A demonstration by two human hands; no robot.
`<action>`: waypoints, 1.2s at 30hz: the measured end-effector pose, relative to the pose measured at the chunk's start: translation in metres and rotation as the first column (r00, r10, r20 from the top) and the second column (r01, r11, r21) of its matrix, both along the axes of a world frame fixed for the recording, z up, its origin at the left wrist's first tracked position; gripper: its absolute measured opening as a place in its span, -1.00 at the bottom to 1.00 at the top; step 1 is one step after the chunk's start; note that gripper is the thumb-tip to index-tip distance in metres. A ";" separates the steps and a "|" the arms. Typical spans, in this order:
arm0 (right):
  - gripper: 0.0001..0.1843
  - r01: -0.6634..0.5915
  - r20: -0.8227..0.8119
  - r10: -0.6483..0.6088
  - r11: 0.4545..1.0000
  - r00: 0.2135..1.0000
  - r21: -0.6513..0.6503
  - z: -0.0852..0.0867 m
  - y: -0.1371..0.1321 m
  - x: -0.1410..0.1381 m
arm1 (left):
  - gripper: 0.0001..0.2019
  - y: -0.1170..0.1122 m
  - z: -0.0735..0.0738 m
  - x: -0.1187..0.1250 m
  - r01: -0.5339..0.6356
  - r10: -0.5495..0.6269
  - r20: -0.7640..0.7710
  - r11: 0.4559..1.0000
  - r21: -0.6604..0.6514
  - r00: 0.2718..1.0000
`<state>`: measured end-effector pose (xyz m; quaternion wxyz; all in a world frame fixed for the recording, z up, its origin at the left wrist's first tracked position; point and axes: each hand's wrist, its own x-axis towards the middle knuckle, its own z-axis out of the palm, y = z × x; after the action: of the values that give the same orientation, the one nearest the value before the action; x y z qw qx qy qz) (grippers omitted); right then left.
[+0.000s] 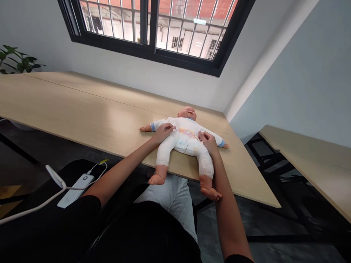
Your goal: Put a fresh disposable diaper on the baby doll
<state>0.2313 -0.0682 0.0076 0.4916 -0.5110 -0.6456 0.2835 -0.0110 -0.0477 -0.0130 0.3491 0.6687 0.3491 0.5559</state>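
A baby doll in white clothes with blue cuffs lies on its back on the wooden table, head toward the wall and bare feet over the front edge. Around its hips is a white diaper with a pink and yellow printed waistband. My left hand is closed at the diaper's left side, fingertips pinched at the waist edge. At the opposite side, my right hand has its thumb and fingers together on the waist edge. What exactly lies between the fingertips is too small to see.
A white power bank with a cable lies on a dark seat at lower left. Behind the table are a wall and a barred window. A second table stands to the right, and a plant at far left.
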 end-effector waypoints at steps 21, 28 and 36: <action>-0.65 -0.176 0.288 0.147 0.981 0.947 0.078 0.028 -0.010 -0.004 | -0.73 -0.015 0.028 0.014 -0.003 0.012 -0.150 0.998 0.058 0.989; -0.66 -0.176 0.296 0.154 0.983 0.943 0.050 0.032 -0.011 0.000 | -0.76 0.003 0.007 -0.010 -0.034 0.027 -0.043 0.984 -0.175 0.999; -0.63 -0.386 0.550 0.259 0.914 0.794 0.128 0.044 -0.008 -0.033 | -0.82 0.010 -0.002 -0.017 0.033 -0.043 -0.050 0.985 -0.171 0.998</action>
<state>0.1979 -0.0760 0.0514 0.2983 -0.3886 -0.8610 0.1364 -0.0280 -0.0374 -0.0154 0.4060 0.6577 0.3919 0.4990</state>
